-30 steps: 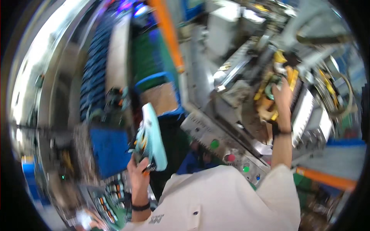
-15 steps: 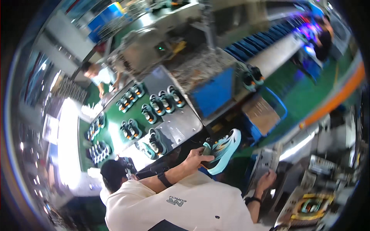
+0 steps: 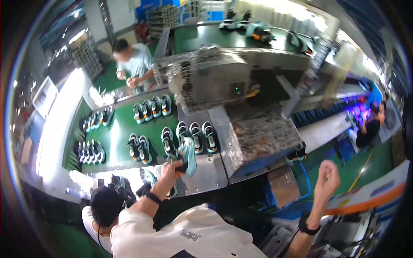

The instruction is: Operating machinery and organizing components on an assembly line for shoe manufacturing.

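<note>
From where I stand, one pale turquoise-soled sports shoe with a dark heel (image 3: 189, 155) is in the wearer's left hand (image 3: 171, 168), above the near part of a long green-topped bench (image 3: 151, 125) edged with a bright metal plate (image 3: 211, 172). It is tilted, toe away, sole turned right, in front of a row of dark lace-up shoes with pale soles (image 3: 195, 137); contact with that row cannot be determined. The left grip is closed about the heel end; exact finger placing is not visible. The right hand (image 3: 328, 178) is raised well apart from the bench, fingers half curled, nothing seen in it. Handling, in my judgement: light, soft in the upper, firmer and springy in the sole, unlikely to slip or break; best taken at the heel collar, thumb inside the opening. Count: held shoe, one; near row, four; middle pair of shoes (image 3: 144, 149), two; far row of shoes (image 3: 155, 107), four; upper left cluster of shoes (image 3: 98, 120) and lower left cluster of shoes (image 3: 91, 152), roughly four apiece, too small to certify; black wristbands (image 3: 309, 223), two, one per wrist; brown cardboard piece (image 3: 282, 185), one; other people (image 3: 140, 60) in sight, three
</note>
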A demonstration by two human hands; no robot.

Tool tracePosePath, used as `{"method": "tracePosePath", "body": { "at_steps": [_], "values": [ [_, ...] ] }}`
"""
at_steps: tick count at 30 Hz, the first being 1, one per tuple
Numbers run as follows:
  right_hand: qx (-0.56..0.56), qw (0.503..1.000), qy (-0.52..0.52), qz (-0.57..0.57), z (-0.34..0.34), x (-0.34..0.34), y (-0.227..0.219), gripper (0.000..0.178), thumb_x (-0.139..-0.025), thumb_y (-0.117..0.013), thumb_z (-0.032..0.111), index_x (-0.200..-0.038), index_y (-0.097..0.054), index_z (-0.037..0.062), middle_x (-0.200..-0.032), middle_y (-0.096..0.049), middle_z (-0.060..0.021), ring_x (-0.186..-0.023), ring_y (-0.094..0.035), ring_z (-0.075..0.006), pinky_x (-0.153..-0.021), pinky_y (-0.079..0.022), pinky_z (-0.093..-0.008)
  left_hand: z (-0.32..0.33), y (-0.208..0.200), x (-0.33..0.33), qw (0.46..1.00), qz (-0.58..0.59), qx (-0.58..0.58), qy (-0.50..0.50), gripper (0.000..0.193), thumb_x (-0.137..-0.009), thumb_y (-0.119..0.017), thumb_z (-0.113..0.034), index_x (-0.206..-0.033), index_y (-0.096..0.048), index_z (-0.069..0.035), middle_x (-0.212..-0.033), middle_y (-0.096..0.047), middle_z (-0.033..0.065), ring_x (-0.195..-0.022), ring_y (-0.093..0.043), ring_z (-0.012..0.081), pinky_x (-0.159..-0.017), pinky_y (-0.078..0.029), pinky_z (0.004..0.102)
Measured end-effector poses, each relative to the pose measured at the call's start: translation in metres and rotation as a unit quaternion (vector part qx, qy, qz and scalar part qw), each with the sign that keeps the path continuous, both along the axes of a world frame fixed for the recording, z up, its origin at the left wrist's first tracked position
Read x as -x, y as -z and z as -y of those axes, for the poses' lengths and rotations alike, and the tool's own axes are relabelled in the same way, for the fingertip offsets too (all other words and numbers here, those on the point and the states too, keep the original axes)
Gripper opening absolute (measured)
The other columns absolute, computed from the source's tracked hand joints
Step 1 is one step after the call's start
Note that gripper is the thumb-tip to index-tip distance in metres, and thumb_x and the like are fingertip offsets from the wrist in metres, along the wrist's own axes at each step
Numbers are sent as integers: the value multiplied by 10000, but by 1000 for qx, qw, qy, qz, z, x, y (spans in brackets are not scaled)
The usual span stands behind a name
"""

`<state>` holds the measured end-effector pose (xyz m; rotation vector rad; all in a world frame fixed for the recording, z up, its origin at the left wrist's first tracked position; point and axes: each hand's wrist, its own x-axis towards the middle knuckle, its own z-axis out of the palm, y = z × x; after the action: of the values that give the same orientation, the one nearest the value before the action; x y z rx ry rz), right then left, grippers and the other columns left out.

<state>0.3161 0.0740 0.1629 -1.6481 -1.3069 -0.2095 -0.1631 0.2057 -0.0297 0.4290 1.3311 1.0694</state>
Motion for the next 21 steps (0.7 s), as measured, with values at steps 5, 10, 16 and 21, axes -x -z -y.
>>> {"method": "tracePosePath", "body": {
  "at_steps": [5, 10, 16, 21],
  "values": [
    [53, 992, -115, -3, -207, 13, -106, 230, -893, -633, 149, -1067, -621, -1, -955, -656, -65, -850, -609, -135, -714, -486, -258, -134, 59, 51, 988, -94, -85, -83, 264, -713, -745, -86, -908, -634, 53, -800, -641, 107, -680, -617, 200, -613, -500, 341],
    [141, 978, -89, 126, -413, 15, -167, 386, -862, -650, 285, -1097, -636, -21, -908, -667, -74, -806, -608, -127, -696, -471, -260, -270, 125, 91, 970, -235, -59, -11, 292, -670, -761, -126, -876, -650, 50, -801, -648, 113, -685, -622, 220, -632, -488, 340],
    [266, 955, -12, 130, -593, 14, -186, 606, -858, -597, 519, -1078, -663, -41, -790, -624, -47, -661, -535, -130, -605, -452, -304, -425, 156, 90, 971, -220, 73, -65, 537, -602, -803, -181, -1044, -615, 59, -951, -670, 196, -898, -659, 324, -805, -514, 365],
    [341, 930, 53, 127, -672, 43, -191, 794, -815, -599, 630, -1163, -583, -84, -1008, -619, -173, -828, -581, -212, -723, -475, -373, -483, 182, 100, 905, -419, -65, -28, 694, -709, -632, -213, -1320, -409, 30, -1252, -527, 283, -1163, -516, 414, -995, -406, 438]
  ]
}}
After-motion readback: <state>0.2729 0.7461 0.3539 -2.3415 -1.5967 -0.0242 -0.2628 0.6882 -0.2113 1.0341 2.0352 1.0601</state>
